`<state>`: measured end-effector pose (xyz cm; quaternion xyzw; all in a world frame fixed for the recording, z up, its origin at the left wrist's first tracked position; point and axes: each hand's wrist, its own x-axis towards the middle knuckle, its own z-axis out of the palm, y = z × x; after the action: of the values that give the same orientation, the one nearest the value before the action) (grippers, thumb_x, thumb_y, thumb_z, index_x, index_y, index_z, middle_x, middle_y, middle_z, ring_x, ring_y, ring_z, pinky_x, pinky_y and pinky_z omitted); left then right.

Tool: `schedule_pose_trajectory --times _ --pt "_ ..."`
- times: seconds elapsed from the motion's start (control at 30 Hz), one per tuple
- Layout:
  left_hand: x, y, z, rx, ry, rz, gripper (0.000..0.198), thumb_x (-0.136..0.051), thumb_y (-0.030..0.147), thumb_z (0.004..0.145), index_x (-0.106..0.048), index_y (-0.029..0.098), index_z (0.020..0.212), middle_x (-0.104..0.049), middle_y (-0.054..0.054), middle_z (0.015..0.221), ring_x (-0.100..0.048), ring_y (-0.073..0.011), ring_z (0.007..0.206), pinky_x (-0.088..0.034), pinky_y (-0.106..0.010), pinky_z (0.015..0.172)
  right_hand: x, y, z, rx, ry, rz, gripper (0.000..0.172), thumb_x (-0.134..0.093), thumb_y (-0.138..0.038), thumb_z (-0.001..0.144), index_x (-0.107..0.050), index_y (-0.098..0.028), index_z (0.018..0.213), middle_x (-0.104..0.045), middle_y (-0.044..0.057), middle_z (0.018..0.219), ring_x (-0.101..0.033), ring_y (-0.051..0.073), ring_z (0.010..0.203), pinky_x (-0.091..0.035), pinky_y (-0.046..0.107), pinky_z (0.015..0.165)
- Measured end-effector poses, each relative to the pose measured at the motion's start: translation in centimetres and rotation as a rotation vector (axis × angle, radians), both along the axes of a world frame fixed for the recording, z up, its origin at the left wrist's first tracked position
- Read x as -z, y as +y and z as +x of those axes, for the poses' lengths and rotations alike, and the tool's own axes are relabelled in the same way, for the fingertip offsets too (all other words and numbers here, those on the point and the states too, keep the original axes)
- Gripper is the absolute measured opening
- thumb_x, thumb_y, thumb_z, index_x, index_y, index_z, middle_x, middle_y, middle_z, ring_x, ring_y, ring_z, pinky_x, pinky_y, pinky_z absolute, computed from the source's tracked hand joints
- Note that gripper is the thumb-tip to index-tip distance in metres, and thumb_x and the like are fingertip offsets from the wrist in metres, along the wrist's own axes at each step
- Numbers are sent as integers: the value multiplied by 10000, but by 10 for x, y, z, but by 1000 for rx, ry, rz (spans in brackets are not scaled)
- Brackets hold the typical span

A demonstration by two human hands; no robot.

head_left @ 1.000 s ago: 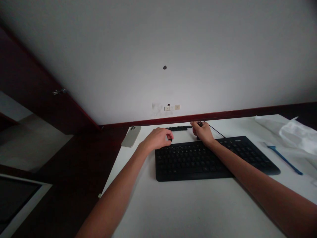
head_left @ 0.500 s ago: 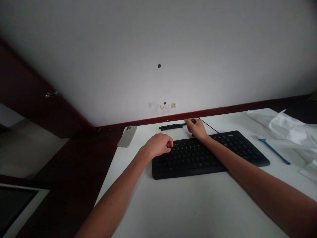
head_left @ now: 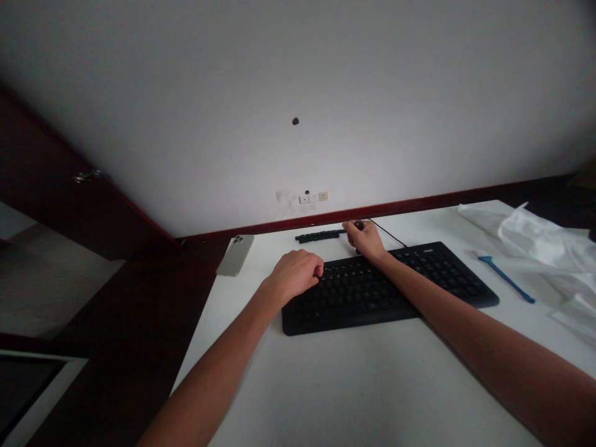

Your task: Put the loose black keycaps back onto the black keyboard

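A black keyboard (head_left: pixel 354 298) lies on the white table. My left hand (head_left: pixel 298 273) rests over its upper left part, fingers curled and closed at the top row of keys; whatever may be in them is hidden. Past the keyboard's back edge, my right hand (head_left: pixel 367 241) is closed around a small dark object (head_left: pixel 359 225), too unclear to name. Just left of that hand, loose black keycaps (head_left: pixel 319 236) stand in a row. My right forearm crosses above the keyboard and covers part of its keys.
A phone (head_left: pixel 236 256) lies face down at the table's left edge. To the right are a blue tool with a thin shaft (head_left: pixel 506 279) and a crumpled white plastic bag (head_left: pixel 544 239). The keyboard's cable (head_left: pixel 388 233) runs behind it. A wall with sockets (head_left: pixel 313 197) stands beyond.
The whole view has shifted slightly, moving everything a little to the left. Both hands keep nearly the same places and closed postures relative to the keyboard.
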<state>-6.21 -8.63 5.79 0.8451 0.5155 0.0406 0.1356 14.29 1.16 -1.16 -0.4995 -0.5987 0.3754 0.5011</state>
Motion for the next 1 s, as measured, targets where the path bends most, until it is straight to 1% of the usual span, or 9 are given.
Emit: schedule_pose_trajectory --times 0.2,0.33,0.53,0.63,0.73,0.8,0.87,0.93,1.0 --pt "-5 2 -1 47 57 -16 152 -762 99 800 -759 250 806 -760 -19 845 -679 -230 841 -462 -323 736 2 1 1 6 10 -9 432 -591 -402 857 -461 -224 486 -499 -2 460 -434 131 462 -359 294 516" --pt "-2 7 -6 76 35 -42 106 -793 160 809 -766 255 850 -761 -10 851 -673 -215 816 -444 -311 717 3 2 1 15 14 -27 422 -601 -405 853 -467 -225 495 -504 -2 468 -434 132 464 -361 295 514" --pt "-3 10 -13 70 -22 -64 119 -831 226 790 -764 269 878 -764 5 886 -666 -200 820 -413 -293 717 1 0 1 6 9 -11 431 -595 -410 858 -461 -225 492 -491 -1 464 -429 133 465 -357 297 508" --pt "-3 16 -17 -4 -114 -35 67 -786 318 846 -763 261 872 -757 2 873 -636 -183 770 -391 -285 703 -2 -1 0 3 16 -3 433 -593 -407 861 -451 -227 494 -482 3 460 -423 132 470 -355 295 502" --pt "13 31 -26 -215 -259 137 299 -699 479 905 -710 215 767 -674 -1 719 -543 -160 649 -325 -283 633 -3 -2 -1 -15 100 -35 412 -629 -391 833 -429 -230 511 -454 -6 464 -386 120 464 -319 284 465" --pt "34 42 -36 -380 -384 286 461 -628 551 932 -598 191 645 -543 18 597 -440 -139 580 -271 -288 606 -3 -3 -2 -53 199 -49 414 -665 -376 804 -395 -235 524 -414 -20 474 -344 109 463 -276 275 438" --pt "58 52 -47 -490 -533 375 568 -561 560 960 -424 189 553 -382 35 544 -347 -123 561 -239 -289 601 -3 -3 -2 -95 290 -50 423 -688 -356 781 -366 -237 534 -380 -29 494 -313 101 471 -249 268 428" --pt "78 59 -57 -535 -649 352 612 -543 578 958 -310 197 540 -265 44 548 -282 -113 557 -217 -290 590 -5 -4 -2 -125 351 -43 428 -699 -336 769 -353 -236 538 -356 -32 511 -306 101 484 -250 264 430" --pt "91 62 -64 -562 -750 328 626 -555 604 944 -265 205 558 -222 49 569 -254 -107 558 -210 -285 583 -9 -6 -3 -148 405 -26 422 -708 -315 762 -363 -232 535 -342 -32 524 -311 104 497 -260 262 436"
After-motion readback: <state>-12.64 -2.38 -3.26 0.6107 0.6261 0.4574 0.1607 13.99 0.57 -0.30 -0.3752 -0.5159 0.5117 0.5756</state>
